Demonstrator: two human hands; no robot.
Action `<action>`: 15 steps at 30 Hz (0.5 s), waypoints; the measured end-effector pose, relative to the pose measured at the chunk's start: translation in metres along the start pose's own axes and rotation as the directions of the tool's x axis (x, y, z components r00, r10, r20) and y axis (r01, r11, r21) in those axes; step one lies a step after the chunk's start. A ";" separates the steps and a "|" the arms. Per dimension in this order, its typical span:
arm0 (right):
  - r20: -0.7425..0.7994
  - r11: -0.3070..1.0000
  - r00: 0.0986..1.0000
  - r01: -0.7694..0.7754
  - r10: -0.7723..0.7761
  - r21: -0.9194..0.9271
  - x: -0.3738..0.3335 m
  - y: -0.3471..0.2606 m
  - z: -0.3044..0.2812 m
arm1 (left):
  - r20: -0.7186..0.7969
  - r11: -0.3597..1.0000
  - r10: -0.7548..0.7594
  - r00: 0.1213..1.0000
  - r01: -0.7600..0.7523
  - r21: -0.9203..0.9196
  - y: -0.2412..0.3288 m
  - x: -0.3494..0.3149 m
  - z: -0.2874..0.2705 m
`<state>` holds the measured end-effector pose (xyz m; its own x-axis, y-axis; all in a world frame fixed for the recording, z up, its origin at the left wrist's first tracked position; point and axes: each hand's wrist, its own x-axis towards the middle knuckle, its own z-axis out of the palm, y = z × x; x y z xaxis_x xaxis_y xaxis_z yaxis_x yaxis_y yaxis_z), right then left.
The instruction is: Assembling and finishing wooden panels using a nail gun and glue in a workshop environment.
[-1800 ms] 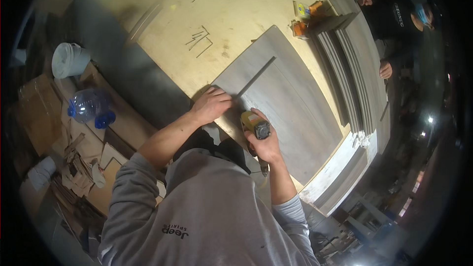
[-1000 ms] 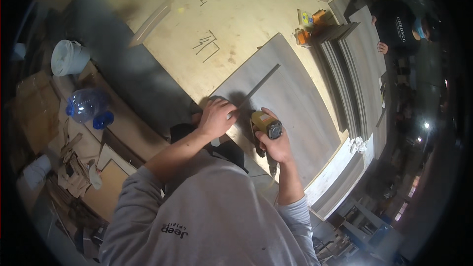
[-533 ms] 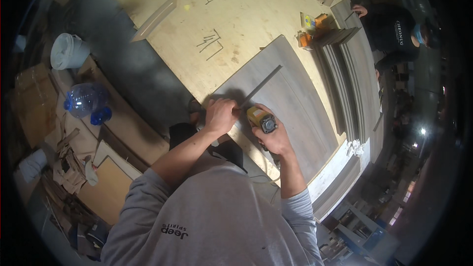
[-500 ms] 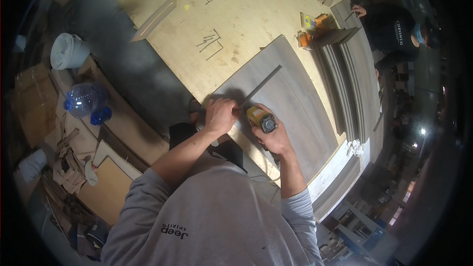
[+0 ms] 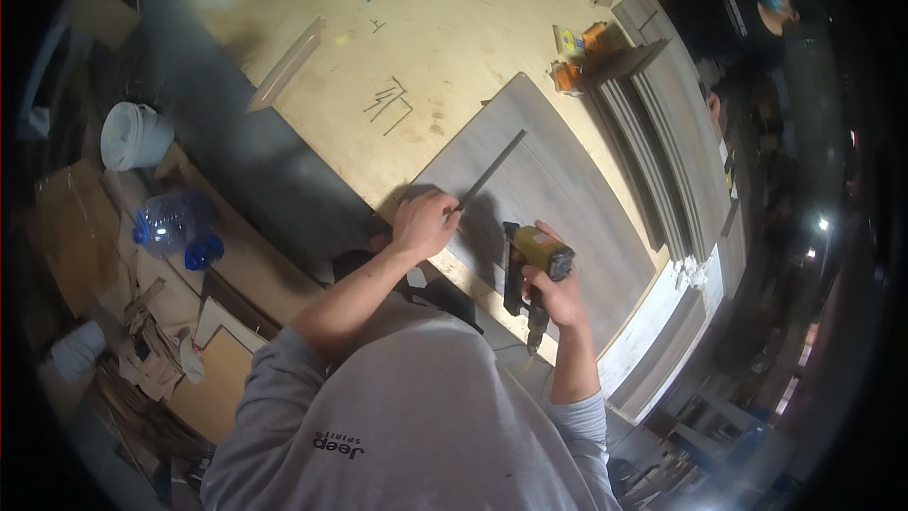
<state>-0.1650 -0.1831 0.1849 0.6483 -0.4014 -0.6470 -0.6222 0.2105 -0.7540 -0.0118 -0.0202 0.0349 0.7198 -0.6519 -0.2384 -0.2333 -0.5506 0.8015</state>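
Note:
A grey wood-grain panel lies at the near edge of the pale table. Across its near-left part runs a narrow dark strip. My left hand closes its fingers on the near end of this strip, at the panel's left edge. To the right, my right hand is wrapped round the handle of a yellow and black nail gun. The gun hangs above the panel, apart from the strip. A hose fitting shows under its handle.
Stacked grey boards stand on the table's right side, by orange and yellow small boxes. Loose thin strips lie on the pale tabletop. A co-worker stands at far right. A bucket and blue bottle sit at left.
My right hand has drawn the nail gun right and toward me, away from the strip's near end, and turned it. The left hand stays on the strip.

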 end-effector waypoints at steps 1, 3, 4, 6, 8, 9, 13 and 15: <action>-0.020 0.994 1.000 0.021 -0.019 0.107 -0.005 0.006 -0.008 | 0.010 1.000 0.007 1.000 -0.007 0.008 0.003 0.009 0.001; -0.039 0.987 0.999 0.037 -0.032 0.157 -0.014 0.016 -0.018 | 0.037 0.990 0.116 0.993 -0.118 0.077 0.013 0.039 0.003; -0.077 0.976 0.997 0.026 -0.009 0.215 -0.019 0.018 -0.021 | 0.045 0.982 0.141 0.989 -0.146 0.123 0.017 0.055 0.009; -0.137 0.968 0.991 0.048 -0.014 0.247 -0.025 0.020 -0.026 | 0.053 0.975 0.144 0.988 -0.151 0.163 0.029 0.083 0.021; -0.155 0.963 0.988 0.063 -0.022 0.260 -0.025 0.029 -0.035 | 0.051 0.975 0.118 0.992 -0.125 0.185 0.041 0.105 0.033; -0.172 0.962 0.985 0.073 -0.028 0.263 -0.024 0.032 -0.039 | 0.066 0.972 0.128 0.990 -0.139 0.191 0.047 0.114 0.038; -0.228 0.955 0.974 0.078 -0.012 0.286 -0.014 0.028 -0.047 | -0.031 0.973 0.124 0.992 -0.116 0.199 0.059 0.134 0.051; -0.214 0.946 0.976 0.042 0.029 0.322 -0.001 0.017 -0.050 | -0.046 0.977 0.120 0.992 -0.110 0.183 0.059 0.134 0.052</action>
<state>-0.1978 -0.2235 0.1787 0.5206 -0.5770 -0.6293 -0.4198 0.4689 -0.7771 0.0371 -0.1674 0.0222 0.7161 -0.6886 -0.1146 -0.4265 -0.5615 0.7091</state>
